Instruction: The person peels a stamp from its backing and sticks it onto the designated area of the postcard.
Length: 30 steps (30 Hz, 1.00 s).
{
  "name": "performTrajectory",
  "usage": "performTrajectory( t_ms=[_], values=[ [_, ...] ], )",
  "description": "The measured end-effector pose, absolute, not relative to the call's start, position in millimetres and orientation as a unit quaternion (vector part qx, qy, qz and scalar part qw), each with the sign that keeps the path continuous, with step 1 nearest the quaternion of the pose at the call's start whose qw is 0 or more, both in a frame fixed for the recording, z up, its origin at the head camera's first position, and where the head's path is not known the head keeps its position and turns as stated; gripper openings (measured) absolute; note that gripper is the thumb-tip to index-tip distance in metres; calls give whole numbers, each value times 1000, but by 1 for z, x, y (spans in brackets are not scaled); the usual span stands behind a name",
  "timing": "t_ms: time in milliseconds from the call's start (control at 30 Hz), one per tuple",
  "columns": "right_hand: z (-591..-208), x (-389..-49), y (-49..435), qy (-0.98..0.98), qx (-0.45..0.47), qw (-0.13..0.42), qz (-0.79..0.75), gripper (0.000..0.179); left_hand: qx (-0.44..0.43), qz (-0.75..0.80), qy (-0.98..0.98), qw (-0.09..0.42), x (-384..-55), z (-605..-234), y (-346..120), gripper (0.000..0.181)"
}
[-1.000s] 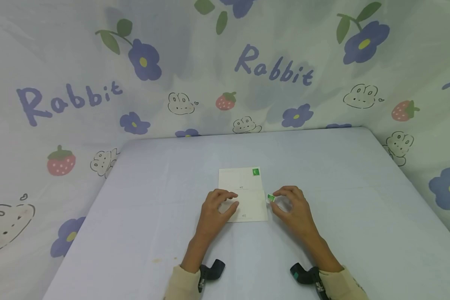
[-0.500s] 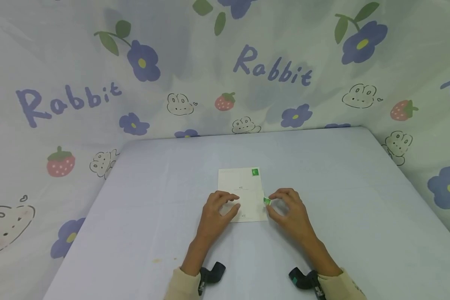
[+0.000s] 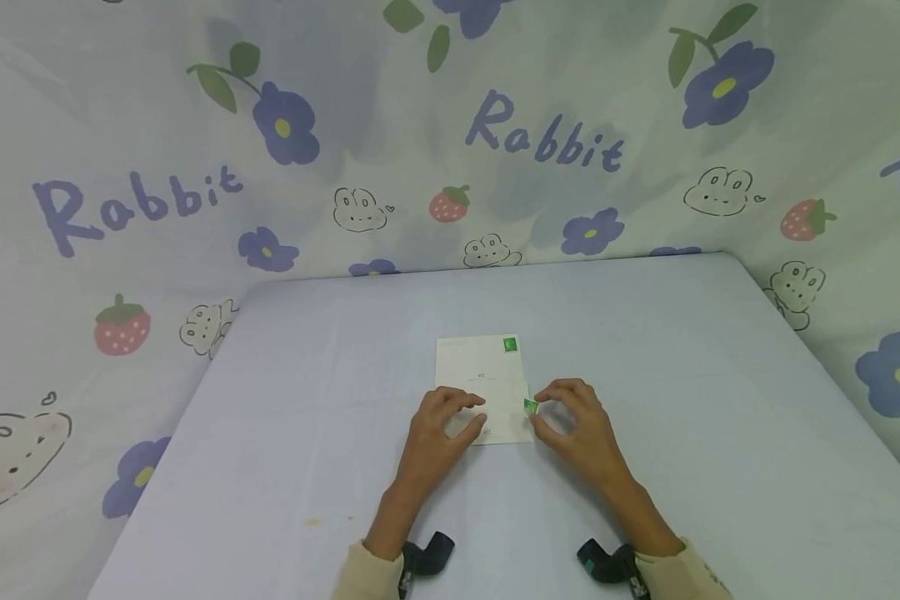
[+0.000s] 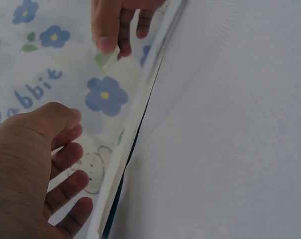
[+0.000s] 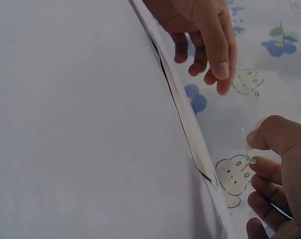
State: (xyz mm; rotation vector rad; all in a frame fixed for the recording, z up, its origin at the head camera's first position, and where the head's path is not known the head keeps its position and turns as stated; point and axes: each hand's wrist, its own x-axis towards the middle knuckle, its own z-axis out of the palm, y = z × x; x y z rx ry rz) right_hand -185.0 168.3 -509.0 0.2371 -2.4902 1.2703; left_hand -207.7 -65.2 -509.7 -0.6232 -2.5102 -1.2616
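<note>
In the head view a cream-white paper [image 3: 461,358], like an envelope or postcard, lies flat on the table. A faint line crosses its middle; whether it is one piece or two I cannot tell. A green stamp [image 3: 510,345] sits at its upper right corner. The right hand [image 3: 581,429] pinches another small green stamp [image 3: 531,406] between thumb and index finger, at the paper's right edge. Over the lower left of the paper, the left hand [image 3: 437,433] holds nothing, its thumb and fingers loosely curved and apart. The right wrist view shows the pinched stamp [image 5: 250,153] slightly bent.
A white-covered table [image 3: 330,358] stretches out on all sides of the paper. Behind it hangs a patterned curtain [image 3: 390,125] with flowers, rabbits and strawberries. Dark wrist devices [image 3: 429,554] sit on both forearms, by the beige sleeves [image 3: 371,573].
The right hand has moved a little left and nearer, bringing its stamp to the paper's right edge. The left hand has shifted slightly right and nearer. The paper stays in place.
</note>
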Motion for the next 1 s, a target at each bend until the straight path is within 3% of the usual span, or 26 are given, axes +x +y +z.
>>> performTrajectory(
  t_ms=[667,1000],
  values=[
    [-510,-173,160,-863,138,185,450,29,-260,-421,-856,147,-194,-505,-54,21],
    [-510,-171,158,-866,141,150,456,28,-334,-417,-826,182,-197,-508,-54,24]
  ],
)
